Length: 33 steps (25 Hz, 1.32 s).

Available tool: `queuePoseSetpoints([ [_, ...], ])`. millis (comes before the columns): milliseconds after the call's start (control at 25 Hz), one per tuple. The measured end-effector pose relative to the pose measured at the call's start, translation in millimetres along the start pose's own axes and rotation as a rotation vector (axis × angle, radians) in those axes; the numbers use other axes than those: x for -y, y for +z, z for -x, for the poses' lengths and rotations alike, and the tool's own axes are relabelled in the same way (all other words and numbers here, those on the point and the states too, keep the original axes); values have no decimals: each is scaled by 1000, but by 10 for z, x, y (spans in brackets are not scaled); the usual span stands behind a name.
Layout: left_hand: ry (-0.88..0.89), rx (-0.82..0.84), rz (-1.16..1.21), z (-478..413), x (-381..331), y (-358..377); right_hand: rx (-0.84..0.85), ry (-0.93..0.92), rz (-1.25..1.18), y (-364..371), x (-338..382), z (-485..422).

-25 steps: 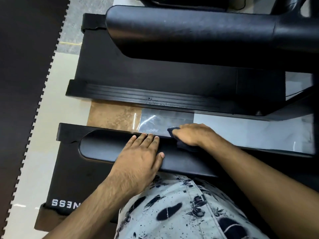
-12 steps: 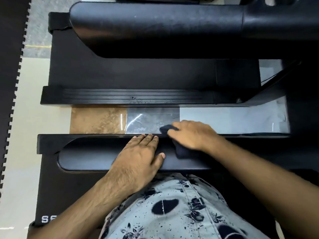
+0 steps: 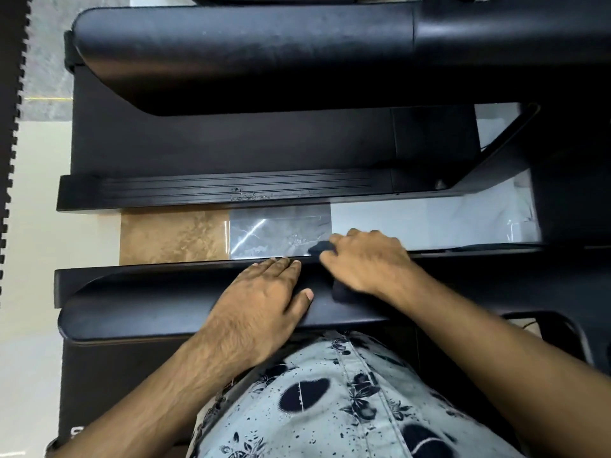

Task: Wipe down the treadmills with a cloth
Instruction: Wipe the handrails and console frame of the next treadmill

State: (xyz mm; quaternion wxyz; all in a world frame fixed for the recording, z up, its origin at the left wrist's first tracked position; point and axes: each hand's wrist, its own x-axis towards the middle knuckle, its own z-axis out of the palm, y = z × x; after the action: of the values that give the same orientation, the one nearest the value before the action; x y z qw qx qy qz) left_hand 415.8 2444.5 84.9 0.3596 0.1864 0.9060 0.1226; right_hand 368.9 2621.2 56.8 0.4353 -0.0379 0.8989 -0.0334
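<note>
I look down at a black treadmill handrail (image 3: 142, 302) running left to right just in front of my body. My left hand (image 3: 264, 299) lies flat on top of it, fingers together, holding nothing. To its right, my right hand (image 3: 367, 262) is closed on a dark cloth (image 3: 340, 292), pressing it over the far edge of the same handrail. Most of the cloth is hidden under the hand; a corner pokes out near the fingertips.
A second black treadmill lies beyond, with its ribbed side rail (image 3: 231, 190) and thick handrail (image 3: 244, 57). Tiled floor (image 3: 172, 236) shows in the gap between the machines. A dark interlocking mat (image 3: 6, 94) edges the left. My patterned shirt (image 3: 330, 401) fills the bottom.
My right hand with the cloth has slid a little to the right along the handrail's far edge. The left hand stays planted. My head has shifted, moving the view.
</note>
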Motion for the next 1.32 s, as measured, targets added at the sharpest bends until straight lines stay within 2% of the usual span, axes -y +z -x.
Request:
queuePoseSetpoints([
  [80,0,-10,-9,-50,-59,13,-66,-124,-18,37,-72,88],
  [200,6,23,-14,-109,-164,32,122,138,-3,-158,-474,-132],
  [240,15,34,-21,-124,-214,34,137,148,-10,-153,-540,-101],
  [360,28,23,-28,-196,-303,46,-8,-63,-16,3,-464,108],
  [400,30,26,-27,-219,-322,56,-2,-66,-19,0,-523,50],
  [520,63,49,-18,-255,-393,60,135,186,-14,-129,-754,-117],
  [680,98,14,-1,-334,-491,43,-15,-80,-31,0,-599,139],
  [720,108,13,-3,-363,-514,53,8,-28,-24,-38,-686,64],
  [800,132,22,-17,-403,-563,62,108,209,-2,-144,-916,-84],
  [840,146,28,-17,-424,-606,61,117,230,-2,-152,-998,-64],
  [960,155,20,-8,-480,-688,55,-23,-15,-5,5,-945,189],
  [1000,157,18,-7,-503,-706,66,-24,-17,-6,1,-1023,158],
  [1120,171,34,16,-522,-767,104,132,269,33,-152,-1377,0],
  [1160,183,33,24,-524,-797,105,122,240,18,-137,-1403,54],
  [1240,187,-1,45,-565,-833,97,14,26,-14,-39,-1261,212],
  [1280,182,-8,52,-588,-855,103,-7,-23,-45,-12,-1241,224],
  [1320,188,-9,52,-616,-888,109,15,21,-30,-33,-1314,158],
])
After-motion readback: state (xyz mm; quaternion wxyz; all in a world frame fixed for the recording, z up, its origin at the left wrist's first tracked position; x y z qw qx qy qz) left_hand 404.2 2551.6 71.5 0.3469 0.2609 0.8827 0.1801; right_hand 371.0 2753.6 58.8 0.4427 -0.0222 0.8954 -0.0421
